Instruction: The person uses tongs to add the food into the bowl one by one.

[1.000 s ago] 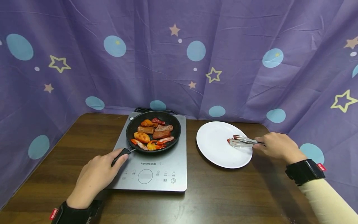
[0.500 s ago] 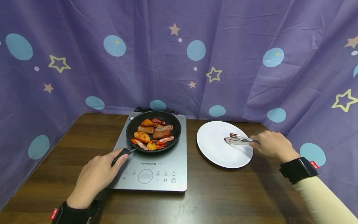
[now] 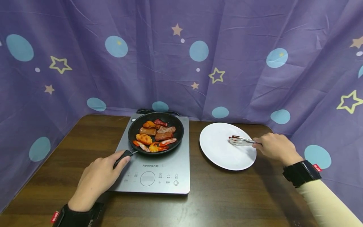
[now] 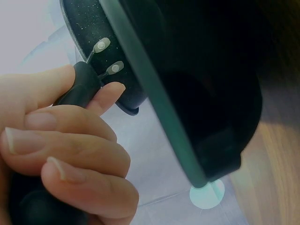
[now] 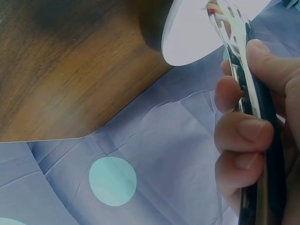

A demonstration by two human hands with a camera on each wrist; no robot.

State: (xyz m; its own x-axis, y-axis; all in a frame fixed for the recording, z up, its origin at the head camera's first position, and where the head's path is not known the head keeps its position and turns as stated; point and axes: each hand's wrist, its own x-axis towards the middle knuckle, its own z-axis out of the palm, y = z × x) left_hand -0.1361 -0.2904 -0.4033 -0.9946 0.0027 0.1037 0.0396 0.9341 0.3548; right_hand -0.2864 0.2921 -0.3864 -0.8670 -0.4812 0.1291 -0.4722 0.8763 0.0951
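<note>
My left hand [image 3: 97, 176] grips the black handle [image 3: 122, 159] of a frying pan [image 3: 181, 138]; in the left wrist view its fingers curl round that handle. The pan sits on a silver induction cooker [image 3: 153, 176] and holds several pieces of meat and shrimp, among them a brown slab [image 3: 164, 136] and a golden piece [image 3: 144, 138]. With curled fingers my right hand [image 3: 276, 147] holds metal tongs [image 3: 239, 141], their slotted heads low over the white plate [image 3: 215, 151]. Something small and reddish [image 5: 213, 8] shows between the heads, mostly hidden by them.
Cooker and plate stand side by side on a brown wooden table [image 3: 215, 195]. Behind them hangs a purple curtain [image 3: 241, 94] with stars and blue dots. A black cord [image 3: 144, 111] lies at the cooker's back edge.
My right hand and the tongs have shifted slightly left over the plate, and the tong heads have come closer together. The left hand and the pan have stayed in place.
</note>
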